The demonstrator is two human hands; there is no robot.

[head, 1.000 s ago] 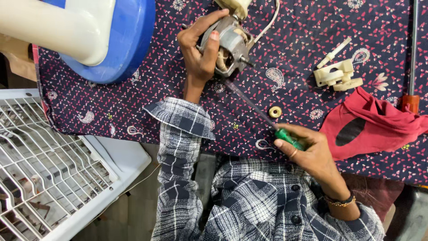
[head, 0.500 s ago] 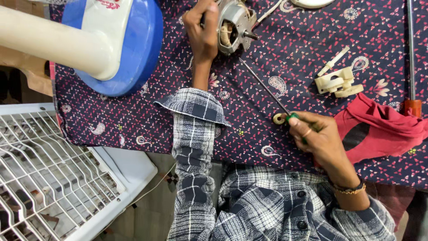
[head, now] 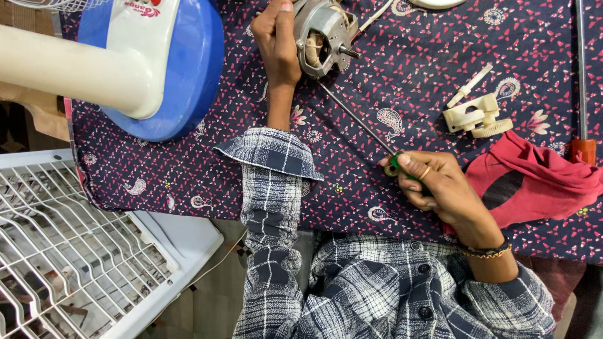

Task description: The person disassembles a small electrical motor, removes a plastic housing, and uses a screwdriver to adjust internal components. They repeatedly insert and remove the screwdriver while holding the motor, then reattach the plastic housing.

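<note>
A blue fan base point(head: 188, 69) with a cream column point(head: 69, 66) stood at the table's point(head: 157, 169) left end. A white wire grille point(head: 69, 251) lay below. A cream plastic gear part point(head: 475, 115) sat just above a red cloth point(head: 540, 176).

The only label I can see is a small red printed mark point(head: 141, 7) on the white fan stand point(head: 81, 63), up at about eleven o'clock from me, above the blue base point(head: 195, 75). No packages, signs or screens show anywhere.
</note>
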